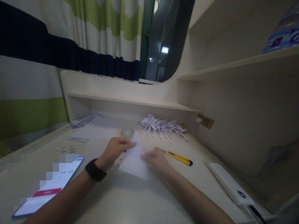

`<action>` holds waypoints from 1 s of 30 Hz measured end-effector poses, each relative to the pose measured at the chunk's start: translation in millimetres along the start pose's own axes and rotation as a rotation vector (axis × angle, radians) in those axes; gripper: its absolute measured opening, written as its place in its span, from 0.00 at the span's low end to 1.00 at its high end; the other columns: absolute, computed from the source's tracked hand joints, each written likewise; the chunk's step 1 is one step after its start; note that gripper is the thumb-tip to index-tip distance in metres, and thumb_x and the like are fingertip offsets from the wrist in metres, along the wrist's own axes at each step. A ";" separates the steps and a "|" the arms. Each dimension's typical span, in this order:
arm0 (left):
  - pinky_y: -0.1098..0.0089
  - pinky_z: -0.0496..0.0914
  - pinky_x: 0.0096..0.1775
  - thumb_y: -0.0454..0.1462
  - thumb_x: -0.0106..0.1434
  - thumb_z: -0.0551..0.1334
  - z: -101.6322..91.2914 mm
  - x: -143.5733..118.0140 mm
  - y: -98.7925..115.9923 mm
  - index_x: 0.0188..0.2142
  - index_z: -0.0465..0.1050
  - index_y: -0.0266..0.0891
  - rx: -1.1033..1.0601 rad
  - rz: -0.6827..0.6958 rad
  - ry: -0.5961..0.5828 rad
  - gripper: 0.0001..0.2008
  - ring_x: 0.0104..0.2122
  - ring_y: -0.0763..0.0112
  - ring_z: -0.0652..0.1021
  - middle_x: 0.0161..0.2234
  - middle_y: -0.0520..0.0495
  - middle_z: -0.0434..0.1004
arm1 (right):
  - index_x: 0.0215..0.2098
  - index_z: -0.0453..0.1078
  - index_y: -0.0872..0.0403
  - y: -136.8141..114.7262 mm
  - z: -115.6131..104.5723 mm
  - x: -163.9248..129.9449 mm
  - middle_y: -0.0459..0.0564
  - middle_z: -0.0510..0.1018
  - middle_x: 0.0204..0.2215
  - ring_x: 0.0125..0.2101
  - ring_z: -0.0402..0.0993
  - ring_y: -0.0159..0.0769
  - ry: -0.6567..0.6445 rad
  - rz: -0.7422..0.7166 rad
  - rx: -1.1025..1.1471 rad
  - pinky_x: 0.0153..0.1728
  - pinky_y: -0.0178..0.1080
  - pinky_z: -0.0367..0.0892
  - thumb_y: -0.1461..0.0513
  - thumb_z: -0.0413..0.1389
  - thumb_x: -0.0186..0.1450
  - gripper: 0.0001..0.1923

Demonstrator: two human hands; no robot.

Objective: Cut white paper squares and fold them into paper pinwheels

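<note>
Head view:
Paper: white folded sheet [134, 160], mid-desk [140, 199], long axis from 12 o'clock tip to 5 o'clock edge.
Left hand [116, 149]: pinches the paper's tip at 12.
Right hand [155, 158]: fingers closed on its 3 o'clock edge.
Knife: yellow [177, 157], at 3 o'clock of the hands.
Tape [127, 132]: at 12.
Phone [50, 186]: at 8.

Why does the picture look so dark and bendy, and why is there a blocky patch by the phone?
In the head view the light is dim; the shelf edges curve from the wide lens. The squares beside the phone are a pixelated patch. The hands, left hand and right hand, look slightly soft on the paper.
</note>
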State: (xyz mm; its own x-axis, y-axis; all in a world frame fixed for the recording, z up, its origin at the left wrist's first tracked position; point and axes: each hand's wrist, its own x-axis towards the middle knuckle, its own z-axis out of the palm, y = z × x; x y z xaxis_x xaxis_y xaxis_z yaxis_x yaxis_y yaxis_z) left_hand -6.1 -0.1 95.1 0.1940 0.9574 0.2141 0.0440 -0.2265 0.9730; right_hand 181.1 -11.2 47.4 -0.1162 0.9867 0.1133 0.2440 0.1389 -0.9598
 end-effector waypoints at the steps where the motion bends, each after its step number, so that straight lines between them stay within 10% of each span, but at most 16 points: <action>1: 0.72 0.60 0.24 0.43 0.48 0.69 -0.7 0.5 -0.4 0.20 0.75 0.34 0.006 0.000 0.007 0.13 0.21 0.73 0.70 0.20 0.50 0.73 | 0.12 0.70 0.57 0.9 0.3 0.0 0.42 0.64 0.10 0.15 0.52 0.25 -0.001 0.004 -0.003 0.19 0.33 0.51 0.54 0.62 0.52 0.18; 30: 0.72 0.61 0.23 0.45 0.48 0.69 -17.0 14.5 -13.9 0.23 0.77 0.32 0.039 -0.027 0.046 0.15 0.21 0.72 0.70 0.21 0.47 0.75 | 0.13 0.69 0.58 -1.9 -0.2 -2.6 0.42 0.65 0.10 0.15 0.55 0.24 -0.069 0.096 -0.047 0.17 0.32 0.49 0.60 0.63 0.52 0.14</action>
State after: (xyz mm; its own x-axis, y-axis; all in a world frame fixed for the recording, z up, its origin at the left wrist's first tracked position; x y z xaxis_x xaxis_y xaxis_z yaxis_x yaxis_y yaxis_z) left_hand -20.5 19.9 86.2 0.1471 0.9701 0.1928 0.0871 -0.2069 0.9745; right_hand 181.1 -14.0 49.0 -0.1559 0.9878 0.0014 0.3017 0.0490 -0.9521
